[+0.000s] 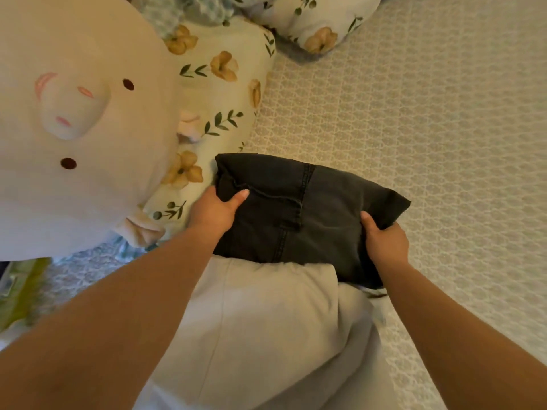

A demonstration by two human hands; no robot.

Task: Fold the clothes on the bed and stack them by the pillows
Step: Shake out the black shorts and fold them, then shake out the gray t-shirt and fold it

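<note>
While gripped at both ends, folded black jeans (299, 214) being set beside floral pillow (219, 93).
Left hand (214, 210) and right hand (384, 244) clamped around edges; next: lower flat, release, square up.

Probably bedroom: bed (429, 113), floral pillows (219, 84).

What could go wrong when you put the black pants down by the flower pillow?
The folded black pants are gripped only at their two ends, by the left hand and the right hand, so the middle might sag and the fold could open. They are also close to the flowered pillow and the big plush pig, so the pants might land crooked against the pillow, or the pig might tip onto them.
</note>
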